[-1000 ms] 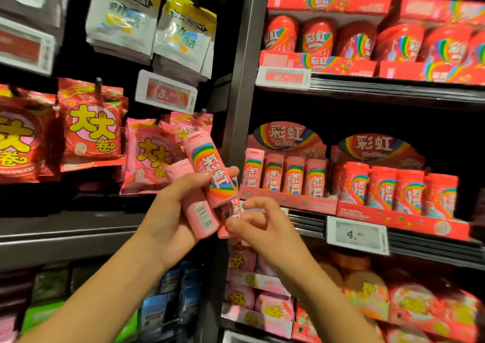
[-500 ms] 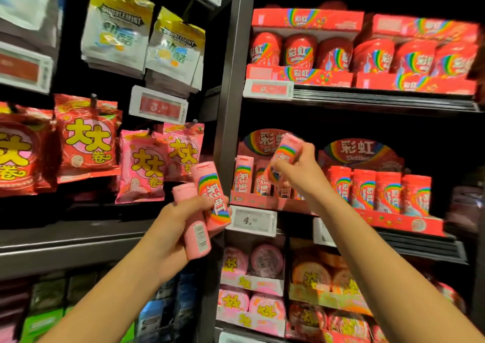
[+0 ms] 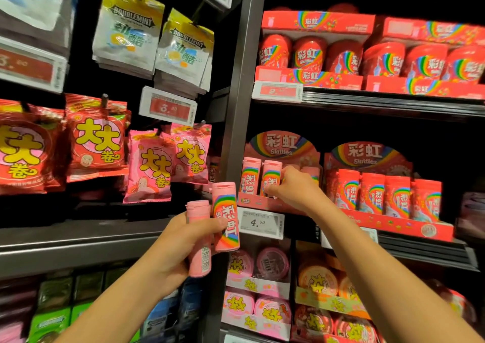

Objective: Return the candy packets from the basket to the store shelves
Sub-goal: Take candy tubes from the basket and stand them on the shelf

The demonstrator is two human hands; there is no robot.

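Both hands are working in the head view: the left hand is gripping two pink Skittles tubes in front of the shelf post, while the right hand, fingers curled, is pressing a third pink tube into the pink display tray. Half a second ago that tube was being carried in the air; it is now standing upright beside its neighbour, so one return looks nearly complete. Each tube is showing a rainbow band and a flip cap.

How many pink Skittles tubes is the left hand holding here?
2. Both pink Skittles tubes are in the left hand: one shows its barcode side, the other its rainbow label, beside it on the right. None appears hidden behind them.
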